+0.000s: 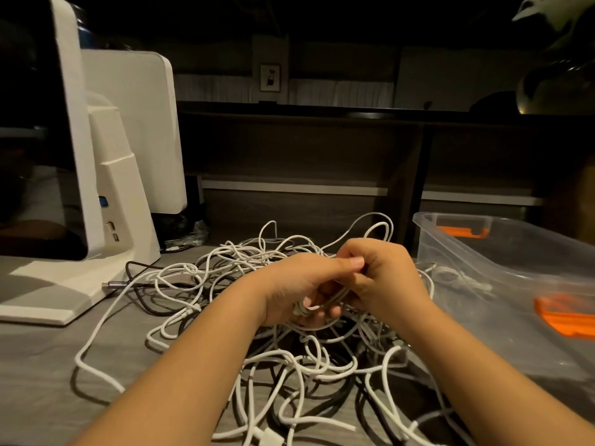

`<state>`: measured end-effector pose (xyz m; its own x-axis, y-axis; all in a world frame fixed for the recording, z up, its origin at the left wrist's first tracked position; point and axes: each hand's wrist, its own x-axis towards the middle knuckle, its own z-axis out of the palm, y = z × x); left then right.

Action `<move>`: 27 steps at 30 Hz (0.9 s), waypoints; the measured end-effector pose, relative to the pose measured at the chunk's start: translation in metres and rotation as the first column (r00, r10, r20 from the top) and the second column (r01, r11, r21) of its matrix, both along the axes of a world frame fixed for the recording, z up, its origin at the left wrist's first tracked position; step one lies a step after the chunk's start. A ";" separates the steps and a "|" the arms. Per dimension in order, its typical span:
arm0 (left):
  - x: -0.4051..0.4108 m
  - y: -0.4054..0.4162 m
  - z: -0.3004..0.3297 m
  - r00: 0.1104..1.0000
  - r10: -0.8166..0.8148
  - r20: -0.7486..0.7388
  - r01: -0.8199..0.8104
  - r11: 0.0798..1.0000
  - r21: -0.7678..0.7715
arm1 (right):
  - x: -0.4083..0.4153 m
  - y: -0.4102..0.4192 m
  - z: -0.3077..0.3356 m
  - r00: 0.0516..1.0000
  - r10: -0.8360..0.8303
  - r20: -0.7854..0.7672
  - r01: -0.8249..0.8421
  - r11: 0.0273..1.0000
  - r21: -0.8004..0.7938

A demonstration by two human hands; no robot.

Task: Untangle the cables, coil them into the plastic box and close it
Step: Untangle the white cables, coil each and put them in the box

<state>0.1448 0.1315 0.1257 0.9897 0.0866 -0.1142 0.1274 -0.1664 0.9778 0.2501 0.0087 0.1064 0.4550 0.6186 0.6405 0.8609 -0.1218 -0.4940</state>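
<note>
cables [283,358]: white and black, tangled heap on desk | plastic box [515,284]: clear, open, right of heap

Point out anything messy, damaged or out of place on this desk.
The tangled pile of white and black cables sprawls across the grey desk. Both the left hand and right hand grip one white strand. The clear plastic box lies open. Nothing looks damaged.

A dim room is seen, lit mainly from the near side. A grey wood-grain desk [48,355] fills the lower frame. At the upper left, two white monitors [135,123] are set on a white stand [125,201]. Across the middle, dark wooden shelving [306,149] is placed against the far wall, where a small framed picture [269,77] is hung.
</note>
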 end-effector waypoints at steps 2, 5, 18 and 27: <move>0.000 -0.001 -0.001 1.000 -0.015 -0.016 0.016 0.999 0.033 | 0.001 -0.001 -0.001 1.000 0.030 -0.008 -0.030 1.000 -0.008; 0.000 -0.002 0.001 0.999 -0.018 -0.037 0.017 1.000 -0.008 | 0.002 0.000 0.000 0.995 0.083 -0.046 -0.081 0.996 0.044; 0.000 -0.005 0.002 0.995 0.042 -0.086 -0.052 0.992 -0.116 | 0.004 -0.008 0.004 0.953 0.258 -0.162 -0.268 0.962 -0.047; -0.002 0.001 0.004 0.987 -0.075 -0.143 0.062 0.993 -0.096 | 0.000 -0.003 0.001 0.918 0.265 -0.295 -0.237 0.963 0.130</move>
<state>0.1430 0.1330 0.1298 0.9650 0.0021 -0.2622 0.2613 -0.0907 0.9610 0.2504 0.0054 0.1077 0.4753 0.6848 0.5523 0.6616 0.1356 -0.7375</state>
